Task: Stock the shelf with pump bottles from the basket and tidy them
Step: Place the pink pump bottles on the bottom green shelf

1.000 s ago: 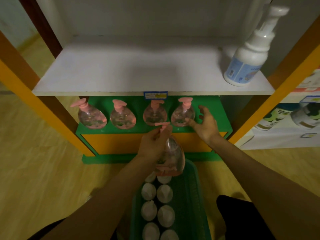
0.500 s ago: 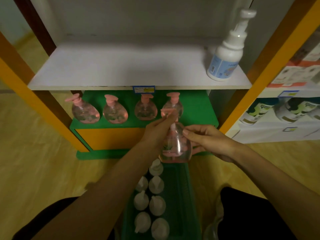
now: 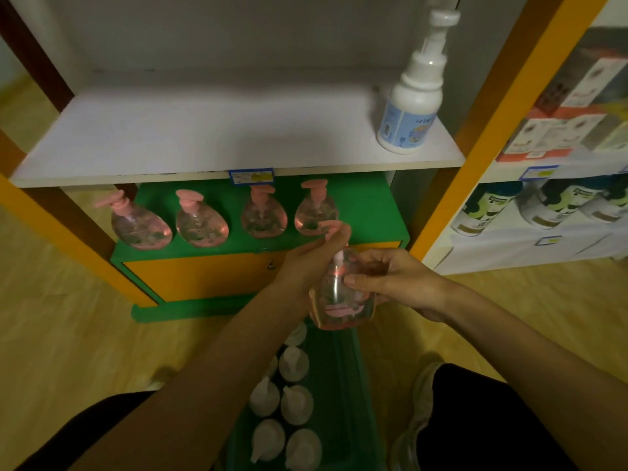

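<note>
Bottle [image 3: 341, 294]: clear, pink liquid, pink pump, held above the basket [image 3: 343, 385] before the green shelf [image 3: 367, 205]. Left hand [image 3: 311, 256] grips the pump; right hand [image 3: 390, 277] now grips the body, having left the shelf.

Left hand [image 3: 314, 258] covers the neck of the held pink bottle [image 3: 341, 300] — only the pump's tip shows. Green basket [image 3: 353, 385] runs off the bottom edge, its left wall hidden behind the forearm. Price tag [image 3: 251, 176] print — too blurred to read.
</note>
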Motion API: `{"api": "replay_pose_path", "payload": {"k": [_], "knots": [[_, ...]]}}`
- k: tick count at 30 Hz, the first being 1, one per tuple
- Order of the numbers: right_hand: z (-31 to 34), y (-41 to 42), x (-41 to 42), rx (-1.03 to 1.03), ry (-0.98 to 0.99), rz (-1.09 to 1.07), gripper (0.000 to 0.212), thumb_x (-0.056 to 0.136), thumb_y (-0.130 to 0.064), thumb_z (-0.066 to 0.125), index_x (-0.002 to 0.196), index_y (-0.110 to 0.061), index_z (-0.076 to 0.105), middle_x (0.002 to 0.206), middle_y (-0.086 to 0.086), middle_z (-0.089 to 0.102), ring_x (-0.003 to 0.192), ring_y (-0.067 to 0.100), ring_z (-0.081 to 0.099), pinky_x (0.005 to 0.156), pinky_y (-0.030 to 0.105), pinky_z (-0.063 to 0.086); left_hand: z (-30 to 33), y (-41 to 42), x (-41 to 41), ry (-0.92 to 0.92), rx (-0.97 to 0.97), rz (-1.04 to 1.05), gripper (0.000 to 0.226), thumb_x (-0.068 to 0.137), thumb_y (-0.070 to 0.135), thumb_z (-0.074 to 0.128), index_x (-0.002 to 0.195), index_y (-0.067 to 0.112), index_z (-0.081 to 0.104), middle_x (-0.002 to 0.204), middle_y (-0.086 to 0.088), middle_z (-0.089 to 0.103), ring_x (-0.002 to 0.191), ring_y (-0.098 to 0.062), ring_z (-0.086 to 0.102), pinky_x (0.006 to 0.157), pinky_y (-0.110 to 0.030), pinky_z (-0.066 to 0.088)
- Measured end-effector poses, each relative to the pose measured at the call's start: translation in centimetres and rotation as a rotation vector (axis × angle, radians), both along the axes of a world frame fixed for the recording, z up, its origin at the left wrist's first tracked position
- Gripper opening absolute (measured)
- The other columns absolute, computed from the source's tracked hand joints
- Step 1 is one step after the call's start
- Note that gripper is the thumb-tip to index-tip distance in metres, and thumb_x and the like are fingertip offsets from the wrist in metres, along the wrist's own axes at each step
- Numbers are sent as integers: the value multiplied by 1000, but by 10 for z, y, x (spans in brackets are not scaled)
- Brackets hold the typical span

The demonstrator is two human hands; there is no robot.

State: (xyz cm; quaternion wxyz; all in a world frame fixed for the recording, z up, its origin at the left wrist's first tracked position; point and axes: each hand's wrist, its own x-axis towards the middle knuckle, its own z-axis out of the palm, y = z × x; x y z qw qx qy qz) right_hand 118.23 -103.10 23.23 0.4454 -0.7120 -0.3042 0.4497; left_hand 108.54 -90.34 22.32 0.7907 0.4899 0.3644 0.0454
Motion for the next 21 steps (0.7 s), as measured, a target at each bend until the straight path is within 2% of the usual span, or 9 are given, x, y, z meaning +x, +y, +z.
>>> {"api": "replay_pose_path", "payload": {"k": [2,5,8,10,12,14,17,21], "knots": [[-2,3,2,16,4,-23,35,77,-19,74,110,-11,65,103,5,73,93,20,70,82,41,58,1,3,1,-21,7,17,65,61,51,81,113,14,66,112,-14,69,100,-33,67,91,-50,52],[-6,7,9,8,3,-87,36,78,-15,75,112,-11,64,105,5,71,94,19,70,83,40,58,2,10,-1,-79,-32,12,43,81,34,69,116,10,63,112,-15,69,95,-30,68,78,-39,56],[-14,11,18,-26,14,-155,36,78,-18,75,111,-13,63,105,5,71,94,21,69,83,41,58,4,14,-4,3,-4,87,21,82,28,68,97,13,67,98,-7,72,84,-20,65,71,-29,50],[-19,12,25,-45,19,-229,34,77,-18,75,108,-15,62,105,6,70,94,22,69,82,42,58,4,16,-6,84,-51,181,10,86,24,64,89,15,63,83,-4,65,72,-15,52,63,-25,40],[-23,14,32,-51,3,-309,31,78,-17,75,105,-16,61,107,6,68,94,23,68,80,41,58,2,18,-8,146,-129,235,7,90,21,57,89,15,60,78,-1,61,66,-12,45,61,-24,36],[-24,17,38,-36,-42,-391,30,78,-16,75,104,-16,60,106,3,66,96,23,65,79,40,57,0,21,-10,180,-192,244,9,92,20,53,88,15,60,80,1,62,69,-11,48,64,-25,39],[-22,22,48,12,-112,-520,30,81,-12,73,106,-14,56,97,-5,60,88,16,61,67,25,52,-2,24,-13,202,-212,255,9,92,18,54,85,15,59,83,0,65,76,-13,55,65,-27,43],[-27,27,68,43,-222,-617,29,82,-5,69,105,-14,54,107,1,59,97,20,59,72,25,49,-4,27,-15,209,-204,248,10,91,17,54,83,13,59,78,0,63,69,-12,53,60,-26,42]]}}
